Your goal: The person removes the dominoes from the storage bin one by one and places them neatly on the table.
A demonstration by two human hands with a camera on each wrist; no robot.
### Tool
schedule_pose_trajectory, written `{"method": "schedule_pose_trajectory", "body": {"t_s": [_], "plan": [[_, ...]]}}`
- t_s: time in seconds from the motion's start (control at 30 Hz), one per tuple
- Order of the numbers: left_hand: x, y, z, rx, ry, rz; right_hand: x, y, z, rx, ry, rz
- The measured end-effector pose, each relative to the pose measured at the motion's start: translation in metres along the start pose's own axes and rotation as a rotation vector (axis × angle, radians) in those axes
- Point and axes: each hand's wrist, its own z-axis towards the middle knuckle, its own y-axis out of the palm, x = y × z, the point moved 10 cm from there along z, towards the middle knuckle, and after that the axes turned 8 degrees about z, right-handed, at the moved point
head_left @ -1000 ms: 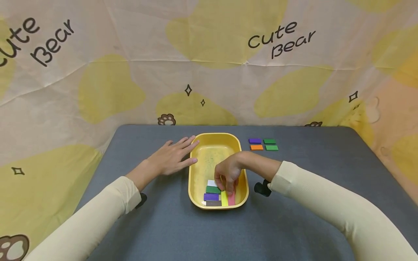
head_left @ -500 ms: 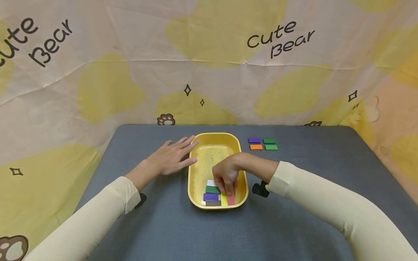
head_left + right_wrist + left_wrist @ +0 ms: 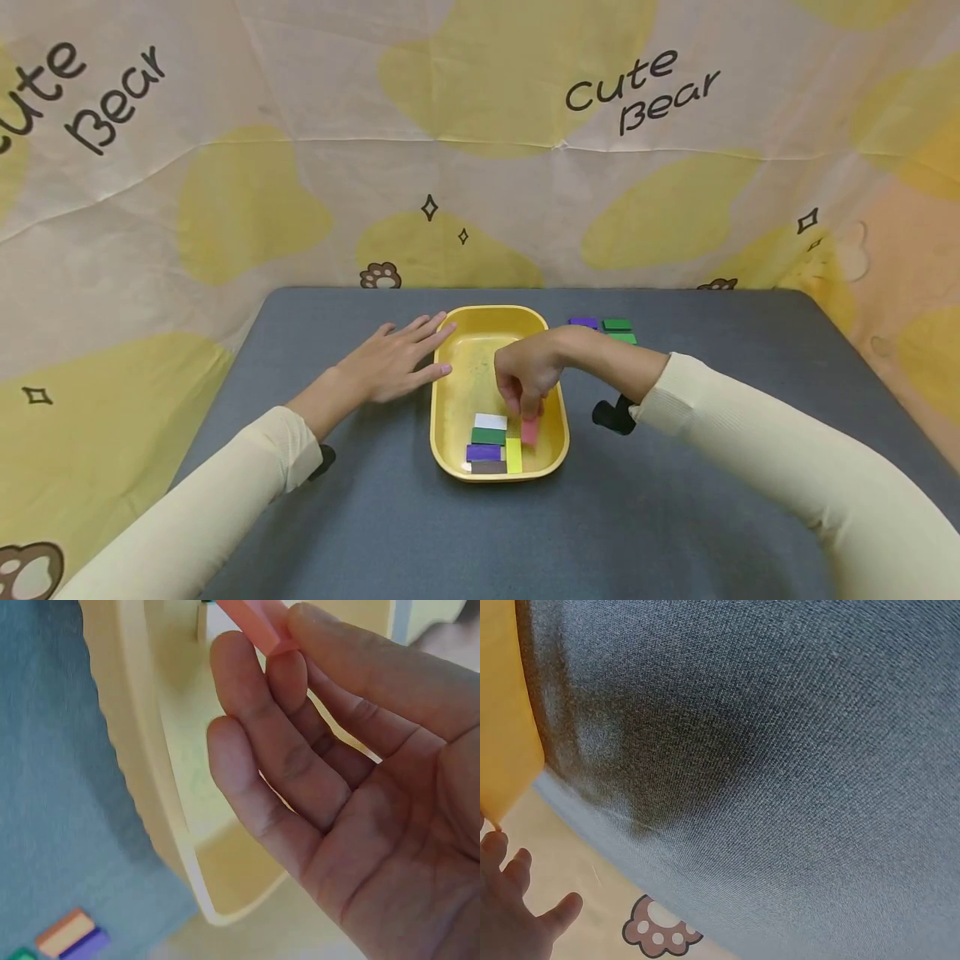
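My right hand (image 3: 528, 371) pinches a pink block (image 3: 529, 432) between thumb and fingertips, lifted and tilted over the yellow tray (image 3: 467, 367). The right wrist view shows the thumb on one side of the pink block (image 3: 259, 624). Below it in the tray lie a yellow block (image 3: 513, 457) set lengthwise and a column of white (image 3: 491, 422), green (image 3: 488, 436), purple (image 3: 483, 452) and dark grey (image 3: 489, 467) blocks. My left hand (image 3: 393, 360) rests with spread fingers at the tray's left rim.
On the blue-grey table (image 3: 375, 533), right of the tray, lie a purple block (image 3: 583, 322), a dark green block (image 3: 617, 324) and a light green block (image 3: 622, 338). My right forearm hides an orange block (image 3: 66, 932) from the head view. A printed cloth (image 3: 480, 167) hangs behind.
My right hand has lifted the pink block away from beside the yellow block and moved up and towards the tray's far end. The left hand stays in place.
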Motion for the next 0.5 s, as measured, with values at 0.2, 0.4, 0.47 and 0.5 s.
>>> {"method": "schedule_pose_trajectory", "body": {"t_s": [0.2,0.4,0.47,0.5], "plan": [[0.000,0.000,0.000,0.007,0.002,0.007,0.005,-0.024,-0.022,0.136,-0.049,0.029],[0.002,-0.003,-0.001,0.037,0.027,0.012,0.015,-0.051,-0.048,0.318,-0.117,0.046],[0.003,-0.003,-0.001,0.038,0.029,0.011,0.021,-0.058,-0.055,0.366,-0.130,0.052],[0.003,-0.003,-0.001,0.037,0.029,0.011,0.024,-0.061,-0.059,0.385,-0.138,0.059]]}}
